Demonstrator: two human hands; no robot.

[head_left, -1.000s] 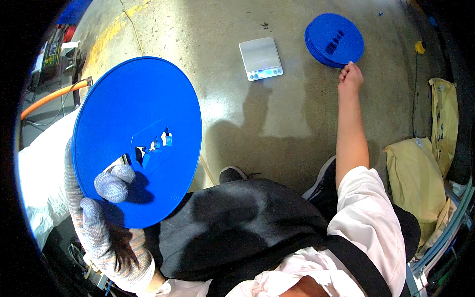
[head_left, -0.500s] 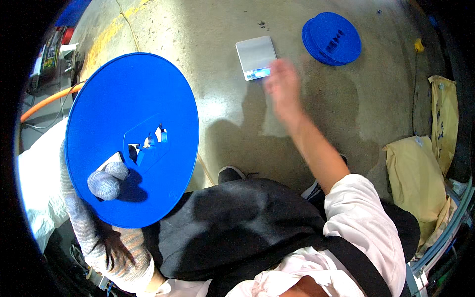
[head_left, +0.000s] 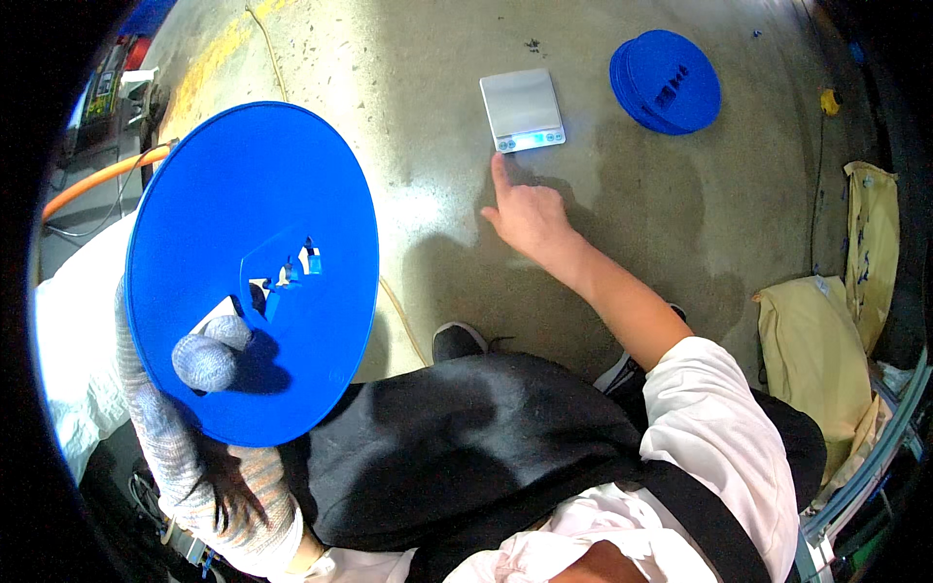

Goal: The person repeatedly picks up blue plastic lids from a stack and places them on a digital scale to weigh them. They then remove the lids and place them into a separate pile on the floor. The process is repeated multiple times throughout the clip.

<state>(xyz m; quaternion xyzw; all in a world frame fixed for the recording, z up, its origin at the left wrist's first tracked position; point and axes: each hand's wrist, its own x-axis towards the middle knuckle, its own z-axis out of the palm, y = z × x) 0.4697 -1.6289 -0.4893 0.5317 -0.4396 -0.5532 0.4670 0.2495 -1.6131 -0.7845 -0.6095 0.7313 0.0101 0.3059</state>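
Observation:
A large blue plastic disc (head_left: 262, 175) with cut-out openings is held up at the left, tilted toward me. My left hand (head_left: 206, 358), in a grey knitted glove, grips it, with fingertips coming through an opening near the lower left; the rest of that hand is behind the disc. A small digital scale (head_left: 521, 105) with a silver plate and lit display lies on the floor ahead. My bare right hand (head_left: 530, 216) holds nothing. Its index finger is stretched out to the scale's near left corner by the buttons, the thumb apart, the other fingers curled.
A stack of similar blue discs (head_left: 671, 83) lies on the floor right of the scale. Folded tan sacks (head_left: 814, 350) stand at the right beside metal rails. An orange hose (head_left: 102, 183) and a white bag (head_left: 83, 340) are at the left.
My right hand has moved from the scale's right side to its near left corner, index finger now stretched out. My left hand still holds the disc, almost unmoved.

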